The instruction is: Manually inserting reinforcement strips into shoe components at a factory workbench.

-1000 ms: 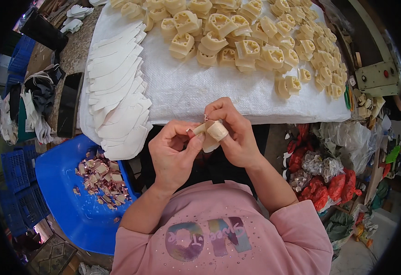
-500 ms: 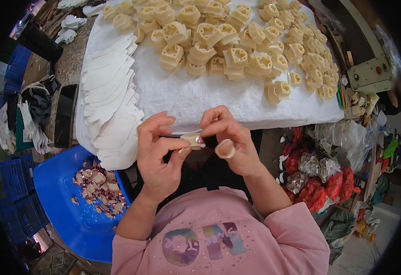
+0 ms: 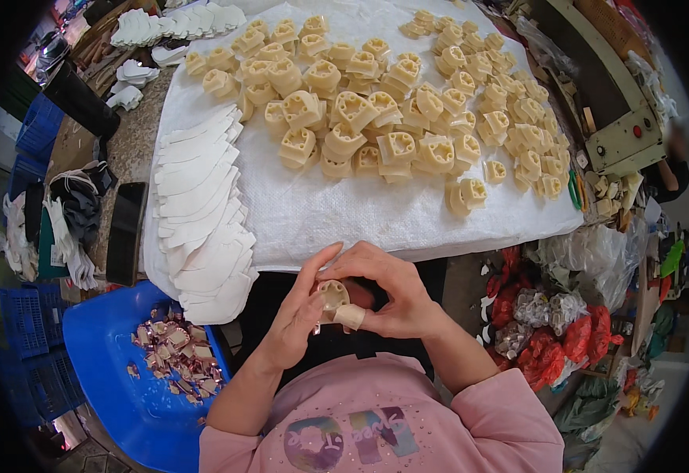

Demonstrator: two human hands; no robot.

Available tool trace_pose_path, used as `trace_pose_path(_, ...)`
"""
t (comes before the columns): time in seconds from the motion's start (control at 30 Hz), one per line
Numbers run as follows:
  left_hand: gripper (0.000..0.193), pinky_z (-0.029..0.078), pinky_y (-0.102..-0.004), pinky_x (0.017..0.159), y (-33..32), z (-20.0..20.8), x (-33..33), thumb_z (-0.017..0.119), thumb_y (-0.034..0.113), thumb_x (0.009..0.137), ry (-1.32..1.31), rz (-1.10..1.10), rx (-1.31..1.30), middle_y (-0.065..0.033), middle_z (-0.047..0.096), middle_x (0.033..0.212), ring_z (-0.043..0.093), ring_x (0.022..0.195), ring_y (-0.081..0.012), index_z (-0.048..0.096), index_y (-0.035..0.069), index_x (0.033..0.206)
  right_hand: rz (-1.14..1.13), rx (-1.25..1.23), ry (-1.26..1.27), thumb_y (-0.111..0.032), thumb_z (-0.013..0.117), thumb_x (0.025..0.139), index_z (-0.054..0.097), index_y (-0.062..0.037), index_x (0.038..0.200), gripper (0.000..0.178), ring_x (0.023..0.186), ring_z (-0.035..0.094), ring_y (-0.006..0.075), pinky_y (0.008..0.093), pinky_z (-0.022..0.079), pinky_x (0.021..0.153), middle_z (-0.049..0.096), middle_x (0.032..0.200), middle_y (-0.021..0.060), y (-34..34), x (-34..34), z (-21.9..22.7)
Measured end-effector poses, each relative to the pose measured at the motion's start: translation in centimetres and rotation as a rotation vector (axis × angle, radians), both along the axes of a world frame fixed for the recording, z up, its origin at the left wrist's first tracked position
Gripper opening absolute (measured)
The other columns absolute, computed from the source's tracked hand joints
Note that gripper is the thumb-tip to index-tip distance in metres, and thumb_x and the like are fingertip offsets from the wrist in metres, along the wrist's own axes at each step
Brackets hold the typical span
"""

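Close in front of my body, both hands hold a small cream hollow part [image 3: 333, 295], its open side with inner posts facing up. My left hand [image 3: 293, 319] has its fingers closed on the part's left side. On the other side, my right hand [image 3: 395, 292] curls round it, thumb against a pale flap-like piece [image 3: 350, 316] at the lower right. A small shiny bit shows beneath, by the left fingertips. Beyond my hands, several similar cream hollow parts [image 3: 355, 112] lie heaped on the white-covered table [image 3: 321, 217].
Overlapping white curved sheets [image 3: 202, 213] line the table's left side. Below them, a blue basin [image 3: 112, 378] holds small shiny pink-and-beige pieces [image 3: 177, 351]. A dark phone-like slab [image 3: 126, 232] lies at the left. Red and clear plastic bags [image 3: 553, 339] crowd the right, below a pale machine [image 3: 624, 142].
My hands have come together. The small piece with shiny pink in my left fingers and the cream cup in my right now meet between them. The view has shifted, so the table appears lower.
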State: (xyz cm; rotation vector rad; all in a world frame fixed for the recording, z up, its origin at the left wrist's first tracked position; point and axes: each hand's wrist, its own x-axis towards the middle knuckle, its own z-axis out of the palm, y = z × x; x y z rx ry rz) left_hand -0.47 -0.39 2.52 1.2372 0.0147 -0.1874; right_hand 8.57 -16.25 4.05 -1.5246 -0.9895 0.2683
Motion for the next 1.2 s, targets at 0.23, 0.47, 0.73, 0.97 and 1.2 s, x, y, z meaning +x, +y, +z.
trace_pose_path(0.23,0.048,0.045,-0.0254,0.070,-2.1,-0.9,0.2,0.036,0.026,0.093,-0.101,0.258,0.064,-0.0096,0.054,0.092,0.054,0.079,-0.0145,0.025,0.000,0.132,-0.090,0.002,0.050,-0.010,0.072,0.073,0.058,-0.0101,0.109,0.038,0.096,0.047,0.0240,0.0363,0.039,0.084,0.051,0.102,0.0091,0.5,-1.1,-1.6)
trace_pose_path(0.47,0.076,0.046,-0.0235,0.065,-3.3,-0.9,0.3,0.033,0.057,0.092,-0.158,0.298,0.024,-0.0112,0.052,0.106,0.054,0.080,-0.0130,0.014,0.002,0.140,0.141,-0.086,0.927,-0.022,0.050,0.092,0.055,-0.0054,0.097,0.018,0.044,0.054,0.0093,0.0187,0.046,0.038,0.056,0.084,0.0060,1.8,0.4,-0.2)
trace_pose_path(0.73,0.055,0.041,-0.0208,0.069,-4.0,-0.6,-0.3,0.031,0.045,0.096,-0.227,0.449,0.270,-0.0112,0.045,0.107,0.047,0.085,-0.0102,0.030,-0.001,0.126,0.131,0.132,0.432,-0.024,0.049,0.094,0.055,-0.0042,0.105,0.024,0.098,0.049,0.0195,0.0302,0.039,0.084,0.053,0.102,0.0084,1.8,-2.0,-4.3)
trace_pose_path(0.97,0.041,0.040,-0.0223,0.068,-3.1,-1.7,0.6,0.039,0.030,0.095,-0.139,0.552,0.221,-0.0079,0.045,0.101,0.047,0.082,-0.0101,0.031,0.003,0.125,0.080,0.312,0.651,-0.015,0.042,0.093,0.048,-0.0039,0.123,0.032,0.102,0.048,0.0239,0.0322,0.037,0.089,0.050,0.111,0.0133,2.5,-3.7,-3.8)
trace_pose_path(1.2,0.049,0.042,-0.0273,0.068,-3.5,-1.9,0.5,0.048,0.032,0.093,-0.204,0.495,0.156,-0.0064,0.048,0.102,0.048,0.081,-0.0111,0.028,0.005,0.129,-0.060,0.221,0.132,-0.014,0.037,0.094,0.046,-0.0034,0.124,0.033,0.094,0.050,0.0209,0.0306,0.040,0.084,0.050,0.105,0.0109,2.5,-2.9,-3.8)
